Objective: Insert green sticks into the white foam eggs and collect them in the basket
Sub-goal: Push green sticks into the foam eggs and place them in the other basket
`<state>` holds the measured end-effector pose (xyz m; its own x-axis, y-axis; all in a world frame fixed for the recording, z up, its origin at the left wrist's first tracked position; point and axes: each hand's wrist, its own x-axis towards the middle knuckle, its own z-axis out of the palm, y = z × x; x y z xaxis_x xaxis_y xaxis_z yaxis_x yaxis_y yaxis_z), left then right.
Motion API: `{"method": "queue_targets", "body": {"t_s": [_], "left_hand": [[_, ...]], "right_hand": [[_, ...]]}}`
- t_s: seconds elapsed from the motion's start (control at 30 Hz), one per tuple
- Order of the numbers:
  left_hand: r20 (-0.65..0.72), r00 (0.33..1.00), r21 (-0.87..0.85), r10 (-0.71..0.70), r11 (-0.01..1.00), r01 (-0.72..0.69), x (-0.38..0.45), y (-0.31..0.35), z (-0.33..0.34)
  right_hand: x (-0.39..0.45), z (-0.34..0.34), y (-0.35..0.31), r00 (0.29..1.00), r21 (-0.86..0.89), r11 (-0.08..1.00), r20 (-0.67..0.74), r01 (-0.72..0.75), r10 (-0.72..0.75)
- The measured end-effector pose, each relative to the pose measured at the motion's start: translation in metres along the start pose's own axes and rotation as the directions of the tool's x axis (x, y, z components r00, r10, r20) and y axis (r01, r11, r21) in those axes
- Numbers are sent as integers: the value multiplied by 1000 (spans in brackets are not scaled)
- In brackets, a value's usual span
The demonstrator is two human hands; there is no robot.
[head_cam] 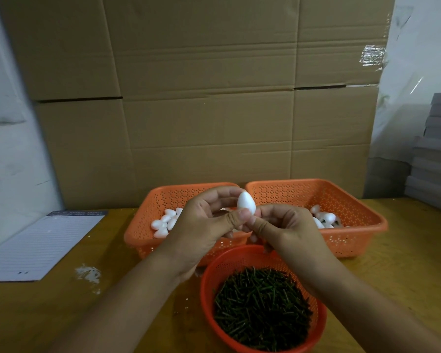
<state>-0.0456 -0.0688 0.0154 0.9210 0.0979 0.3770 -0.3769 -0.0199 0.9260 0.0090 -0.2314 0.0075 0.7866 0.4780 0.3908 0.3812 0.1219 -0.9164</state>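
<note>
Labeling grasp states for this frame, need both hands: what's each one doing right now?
Left hand: holds the white foam egg, fingers curled round it.
Right hand: fingers pinched at the egg's lower end; no stick visible.

Three baskets crowd the desk (405, 263): a round red basket (206, 296) of green sticks (262, 309) at 6 o'clock, two orange baskets (143, 225) (362, 212) side by side behind it. A notepad (38, 248) blocks 9 o'clock; cardboard boxes (201, 98) wall off 12. Bare wood lies open at 4 and 7 o'clock.
</note>
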Motion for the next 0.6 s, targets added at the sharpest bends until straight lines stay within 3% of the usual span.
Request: {"method": "queue_targets", "body": {"t_s": [0.13, 0.33, 0.43, 0.6], "left_hand": [[-63, 996, 25, -60, 998, 61, 0, -1, 4], [-49, 962, -94, -269, 960, 264, 0, 1, 9], [-60, 953, -137, -298, 948, 288, 0, -1, 10], [92, 947, -108, -307, 942, 316, 2, 3, 2]], "right_hand": [[-1, 3, 0, 999, -27, 999, 40, -20, 21], [-1, 3, -2, 953, 130, 955, 182, -266, 241], [0, 3, -2, 942, 148, 943, 202, -299, 267], [1, 0, -3, 927, 204, 917, 229, -344, 297]]}}
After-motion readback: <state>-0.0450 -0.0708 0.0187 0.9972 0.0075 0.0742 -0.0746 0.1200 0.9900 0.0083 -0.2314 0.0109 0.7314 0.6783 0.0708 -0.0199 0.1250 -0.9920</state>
